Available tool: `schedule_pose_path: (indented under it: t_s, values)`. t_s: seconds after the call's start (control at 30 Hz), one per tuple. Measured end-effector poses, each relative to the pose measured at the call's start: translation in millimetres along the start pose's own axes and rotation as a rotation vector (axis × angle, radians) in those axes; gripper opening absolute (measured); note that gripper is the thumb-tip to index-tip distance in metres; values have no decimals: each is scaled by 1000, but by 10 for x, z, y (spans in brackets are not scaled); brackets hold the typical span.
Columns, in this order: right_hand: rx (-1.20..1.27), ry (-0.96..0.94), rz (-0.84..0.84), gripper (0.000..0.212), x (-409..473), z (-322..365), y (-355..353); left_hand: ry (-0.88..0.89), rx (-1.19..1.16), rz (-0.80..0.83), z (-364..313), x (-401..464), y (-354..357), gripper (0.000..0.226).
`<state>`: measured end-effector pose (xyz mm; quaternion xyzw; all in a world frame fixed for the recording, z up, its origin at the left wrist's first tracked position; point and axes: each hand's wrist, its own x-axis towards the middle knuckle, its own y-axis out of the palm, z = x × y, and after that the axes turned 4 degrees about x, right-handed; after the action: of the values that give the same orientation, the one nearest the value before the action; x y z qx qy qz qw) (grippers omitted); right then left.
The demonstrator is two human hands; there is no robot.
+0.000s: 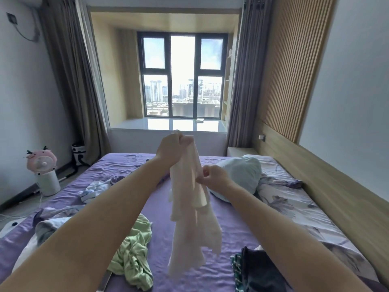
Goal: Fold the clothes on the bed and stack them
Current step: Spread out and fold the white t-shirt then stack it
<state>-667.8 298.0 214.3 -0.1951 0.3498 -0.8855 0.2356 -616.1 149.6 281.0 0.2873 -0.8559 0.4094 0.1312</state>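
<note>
The left hand (171,145) holds a pale garment (191,207) high above the middle of the bed (242,228), fingers curled tight round its top edge, so the cloth hangs free and its shape can be read. The right hand (212,177) pinches the garment's right edge lower down, likely searching for a seam or sleeve to spread it before folding. The hem dangles clear of the sheet.

A crumpled green top (134,253) lies near the bed's near edge, left of the hanging cloth, not yet folded. Dark clothes (252,270) sit at the near right, possibly the start of a stack; whether they are folded is unclear. More loose clothes (94,189) lie toward the left edge, and a pillow (237,175) rests by the right edge.
</note>
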Motion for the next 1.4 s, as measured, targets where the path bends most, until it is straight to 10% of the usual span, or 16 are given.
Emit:
schedule_pose_path:
  t_s: [0.27, 0.7, 0.93, 1.4]
  values:
    - [60, 135, -55, 18, -58, -537, -91, -16, 48, 49, 213, 139, -339, 30]
    - [191, -161, 21, 24, -130, -254, -149, -271, 158, -37, 967, -252, -583, 31]
    - [-111, -183, 287, 23, -398, -164, -240, -311, 155, -78, 1104, -454, -735, 29]
    - [-40, 14, -303, 22, -912, 241, 213, -233, 354, -65, 1380, -1096, -1309, 33]
